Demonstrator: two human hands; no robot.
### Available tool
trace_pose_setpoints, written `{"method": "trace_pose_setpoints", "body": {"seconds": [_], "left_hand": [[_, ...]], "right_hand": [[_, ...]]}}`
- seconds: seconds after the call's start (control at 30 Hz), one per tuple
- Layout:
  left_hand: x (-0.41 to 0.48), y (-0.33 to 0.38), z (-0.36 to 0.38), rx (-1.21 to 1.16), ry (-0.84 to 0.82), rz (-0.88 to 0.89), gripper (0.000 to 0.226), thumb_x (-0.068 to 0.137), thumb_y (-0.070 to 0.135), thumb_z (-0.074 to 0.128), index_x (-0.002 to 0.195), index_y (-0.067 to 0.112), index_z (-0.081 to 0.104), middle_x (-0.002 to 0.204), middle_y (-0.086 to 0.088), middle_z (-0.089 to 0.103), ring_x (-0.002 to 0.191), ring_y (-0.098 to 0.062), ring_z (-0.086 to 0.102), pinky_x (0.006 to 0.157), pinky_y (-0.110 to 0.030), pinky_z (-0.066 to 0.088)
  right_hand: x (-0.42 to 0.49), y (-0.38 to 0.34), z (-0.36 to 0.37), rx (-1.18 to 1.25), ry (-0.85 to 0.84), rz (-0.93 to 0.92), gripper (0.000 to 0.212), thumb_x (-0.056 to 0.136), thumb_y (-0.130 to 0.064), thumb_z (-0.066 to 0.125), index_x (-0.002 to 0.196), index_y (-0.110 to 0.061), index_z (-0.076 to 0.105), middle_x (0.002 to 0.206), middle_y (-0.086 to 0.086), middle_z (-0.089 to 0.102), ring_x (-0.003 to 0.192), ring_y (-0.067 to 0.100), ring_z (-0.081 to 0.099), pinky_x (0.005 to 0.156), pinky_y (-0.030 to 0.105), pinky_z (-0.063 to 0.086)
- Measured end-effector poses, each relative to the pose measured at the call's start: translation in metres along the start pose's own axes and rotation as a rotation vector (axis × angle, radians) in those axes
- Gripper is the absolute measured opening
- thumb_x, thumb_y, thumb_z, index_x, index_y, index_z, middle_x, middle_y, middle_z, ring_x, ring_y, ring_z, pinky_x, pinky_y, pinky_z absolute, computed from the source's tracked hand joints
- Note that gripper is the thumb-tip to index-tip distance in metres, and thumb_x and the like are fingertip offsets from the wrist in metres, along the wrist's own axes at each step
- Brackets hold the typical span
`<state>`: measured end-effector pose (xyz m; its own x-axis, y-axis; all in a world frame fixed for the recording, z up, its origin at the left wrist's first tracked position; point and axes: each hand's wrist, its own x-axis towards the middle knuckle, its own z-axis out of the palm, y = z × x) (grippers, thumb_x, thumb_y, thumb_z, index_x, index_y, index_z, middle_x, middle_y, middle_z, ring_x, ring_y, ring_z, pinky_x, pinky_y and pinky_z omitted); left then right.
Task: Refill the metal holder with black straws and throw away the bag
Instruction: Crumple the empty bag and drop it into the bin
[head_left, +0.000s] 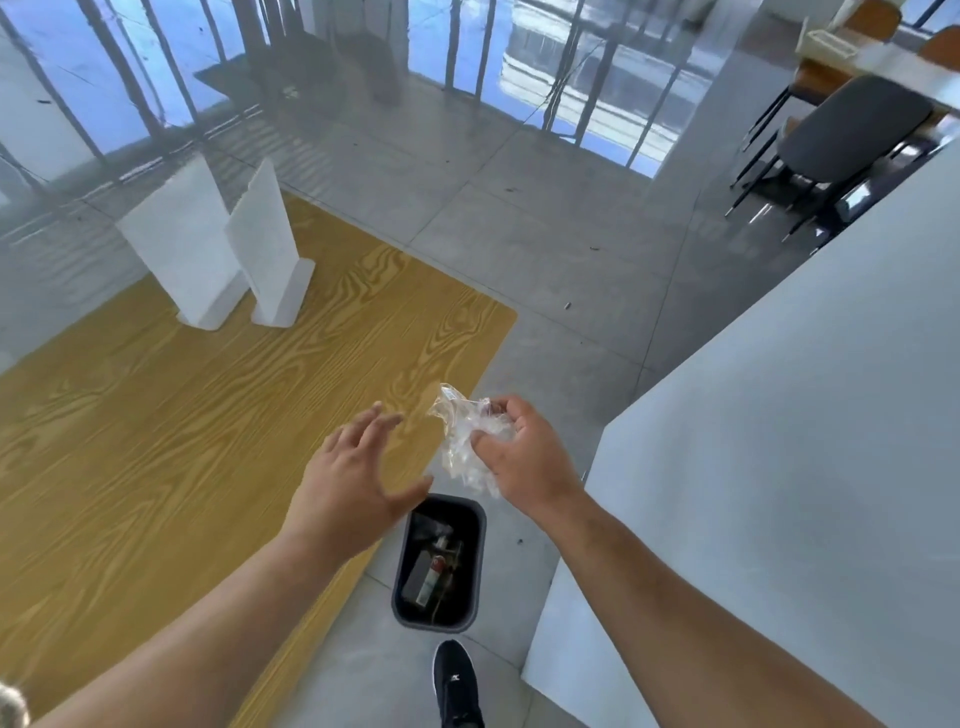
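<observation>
A crumpled clear plastic bag (465, 441) is held in my right hand (524, 452), whose fingers curl around it, above the corner of the wooden table. My left hand (358, 478) hovers just left of the bag with fingers spread and holds nothing. Directly below both hands a dark bin (478, 556) stands on the floor with some rubbish inside. The metal holder and the black straws are not in view.
The yellow wood-grain table (182, 441) fills the left side, with two white upright stands (218, 244) on its far part. A white counter (779, 441) rises on the right. My black shoe (457, 686) is beside the bin. A dark chair (852, 130) stands far right.
</observation>
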<state>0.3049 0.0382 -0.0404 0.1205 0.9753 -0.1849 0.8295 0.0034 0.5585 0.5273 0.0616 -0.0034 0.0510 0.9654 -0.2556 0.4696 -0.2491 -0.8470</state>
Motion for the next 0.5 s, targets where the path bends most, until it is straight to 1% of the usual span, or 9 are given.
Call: {"method": "trace_pose_setpoints", "body": {"seconds": [0.03, 0.07, 0.2, 0.3, 0.4, 0.5], "left_hand": [[0.002, -0.008, 0.006, 0.013, -0.008, -0.045, 0.095, 0.086, 0.086, 0.051, 0.164, 0.039, 0.024, 0.177, 0.006, 0.018, 0.161, -0.023, 0.021, 0.129, -0.049, 0.022], [0.003, -0.016, 0.011, 0.021, -0.021, -0.088, 0.097, 0.086, 0.086, 0.049, 0.165, 0.037, 0.022, 0.178, 0.003, 0.016, 0.162, -0.026, 0.018, 0.131, -0.051, 0.020], [0.011, -0.037, 0.035, 0.057, -0.072, -0.174, 0.103, 0.088, 0.087, 0.044, 0.168, 0.032, 0.013, 0.179, -0.003, 0.008, 0.165, -0.027, 0.011, 0.133, -0.053, 0.014], [0.018, -0.046, 0.051, 0.042, -0.073, -0.201, 0.102, 0.088, 0.086, 0.045, 0.169, 0.031, 0.014, 0.180, -0.003, 0.008, 0.164, -0.029, 0.011, 0.132, -0.053, 0.014], [0.027, -0.058, 0.068, 0.045, -0.085, -0.203, 0.103, 0.087, 0.087, 0.043, 0.168, 0.030, 0.016, 0.179, -0.005, 0.009, 0.164, -0.031, 0.011, 0.132, -0.055, 0.014], [0.037, -0.072, 0.086, 0.104, -0.054, -0.212, 0.101, 0.088, 0.087, 0.040, 0.168, 0.029, 0.023, 0.179, -0.004, 0.010, 0.165, -0.027, 0.005, 0.132, -0.059, 0.005]], "right_hand": [[-0.001, 0.007, 0.002, -0.011, -0.006, 0.013, 0.026, 0.095, -0.025, 0.073, 0.113, -0.038, 0.061, 0.102, -0.016, 0.066, 0.086, 0.008, 0.066, 0.067, 0.012, 0.045], [-0.001, 0.014, 0.003, -0.024, -0.011, 0.024, 0.025, 0.095, -0.025, 0.073, 0.111, -0.039, 0.061, 0.102, -0.015, 0.067, 0.084, 0.008, 0.066, 0.065, 0.011, 0.045], [0.000, 0.032, 0.003, -0.058, -0.027, 0.054, 0.026, 0.096, -0.023, 0.072, 0.107, -0.041, 0.059, 0.101, -0.016, 0.066, 0.076, -0.007, 0.063, 0.060, 0.006, 0.044], [0.008, 0.040, 0.002, -0.109, -0.037, 0.055, 0.026, 0.097, -0.023, 0.072, 0.110, -0.040, 0.058, 0.101, -0.017, 0.065, 0.083, -0.003, 0.063, 0.063, 0.004, 0.043], [0.016, 0.050, 0.004, -0.131, -0.052, 0.063, 0.026, 0.097, -0.022, 0.072, 0.110, -0.040, 0.058, 0.101, -0.020, 0.064, 0.086, -0.002, 0.062, 0.064, 0.003, 0.043], [0.024, 0.062, 0.008, -0.140, -0.064, 0.077, 0.028, 0.098, -0.024, 0.072, 0.111, -0.042, 0.056, 0.104, -0.022, 0.063, 0.092, -0.001, 0.062, 0.067, 0.005, 0.044]]}}
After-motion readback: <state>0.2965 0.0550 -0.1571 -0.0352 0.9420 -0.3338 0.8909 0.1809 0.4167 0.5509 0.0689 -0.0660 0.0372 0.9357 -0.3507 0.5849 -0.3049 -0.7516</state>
